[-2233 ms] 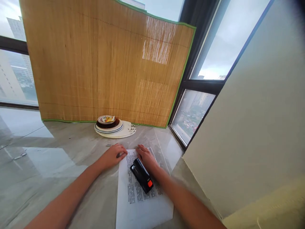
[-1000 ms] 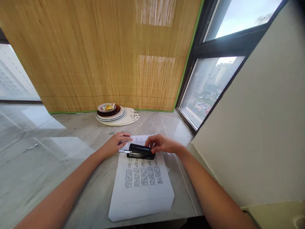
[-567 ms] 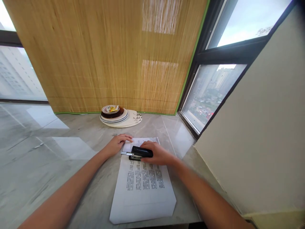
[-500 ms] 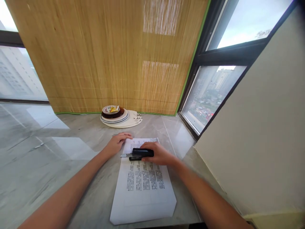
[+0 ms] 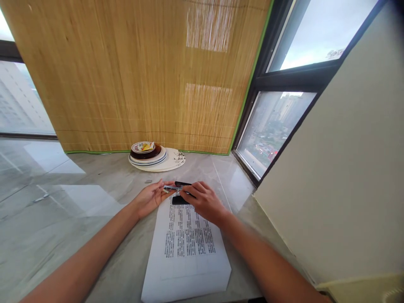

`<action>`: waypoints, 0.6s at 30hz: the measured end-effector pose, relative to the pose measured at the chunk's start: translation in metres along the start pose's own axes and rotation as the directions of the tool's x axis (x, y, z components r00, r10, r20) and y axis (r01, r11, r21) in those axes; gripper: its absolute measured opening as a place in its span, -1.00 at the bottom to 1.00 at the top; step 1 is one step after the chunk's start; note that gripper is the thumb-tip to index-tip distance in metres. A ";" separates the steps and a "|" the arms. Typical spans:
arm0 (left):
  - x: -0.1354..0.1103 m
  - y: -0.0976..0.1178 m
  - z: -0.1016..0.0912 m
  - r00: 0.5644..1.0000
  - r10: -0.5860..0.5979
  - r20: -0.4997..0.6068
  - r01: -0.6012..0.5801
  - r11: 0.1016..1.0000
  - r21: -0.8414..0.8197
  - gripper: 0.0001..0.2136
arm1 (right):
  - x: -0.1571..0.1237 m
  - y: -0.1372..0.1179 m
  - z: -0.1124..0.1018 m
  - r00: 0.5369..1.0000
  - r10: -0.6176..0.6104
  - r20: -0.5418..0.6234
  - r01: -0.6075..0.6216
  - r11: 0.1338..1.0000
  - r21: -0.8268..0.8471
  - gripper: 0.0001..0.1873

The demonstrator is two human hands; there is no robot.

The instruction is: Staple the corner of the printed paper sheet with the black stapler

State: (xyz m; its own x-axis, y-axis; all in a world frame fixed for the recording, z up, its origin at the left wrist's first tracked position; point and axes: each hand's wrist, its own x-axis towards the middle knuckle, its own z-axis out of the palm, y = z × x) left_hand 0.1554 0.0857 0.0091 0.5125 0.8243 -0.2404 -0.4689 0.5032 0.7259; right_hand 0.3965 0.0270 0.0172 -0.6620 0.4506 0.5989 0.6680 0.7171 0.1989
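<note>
A black stapler [image 5: 179, 200] with a silver metal rail is opened out over the upper part of a printed sheet of paper [image 5: 186, 273]. My right hand [image 5: 204, 201] grips it from the right, fingers closed over its body. On the left side, my left hand [image 5: 151, 198] has its palm turned up, with thumb and fingers around the stapler's metal end. Fine detail at that end is too small to make out. The paper lies flat on the grey marble surface, its top edge mostly covered by the hands and stapler.
A small grey piece [image 5: 148, 182] lies beyond my left hand. Farther back, stacked plates [image 5: 148, 158] rest on an oval white platter [image 5: 173, 158] by the bamboo blind [image 5: 126, 84]. A white wall [image 5: 341, 176] and a window [image 5: 268, 130] bound the right side.
The stapler has moved up the page and been turned over, its parts now spread apart. My left hand has left the paper's top left edge, turned palm up and taken the metal end.
</note>
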 end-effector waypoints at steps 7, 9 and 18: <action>0.005 0.002 -0.005 0.983 0.085 -0.160 -0.082 0.996 0.021 -0.72 | -0.001 0.005 0.000 0.919 0.389 -0.058 -0.334 0.850 0.407 -0.57; 0.006 0.004 -0.008 0.967 0.181 -0.181 -0.173 0.983 0.057 -0.69 | -0.003 0.009 -0.002 0.877 0.474 0.077 -0.422 0.685 0.594 -0.67; -0.004 0.001 0.004 0.949 0.302 0.091 -0.315 0.885 0.342 -0.62 | -0.003 0.009 -0.008 0.923 0.165 0.349 -0.377 0.578 0.724 -0.69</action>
State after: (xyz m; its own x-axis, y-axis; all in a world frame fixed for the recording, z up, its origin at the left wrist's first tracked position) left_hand 0.1558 0.0820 0.0138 0.4103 0.9106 0.0500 -0.3304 0.0973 0.9388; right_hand 0.4074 0.0283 0.0235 -0.6190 0.7195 0.3149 0.3898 0.6295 -0.6722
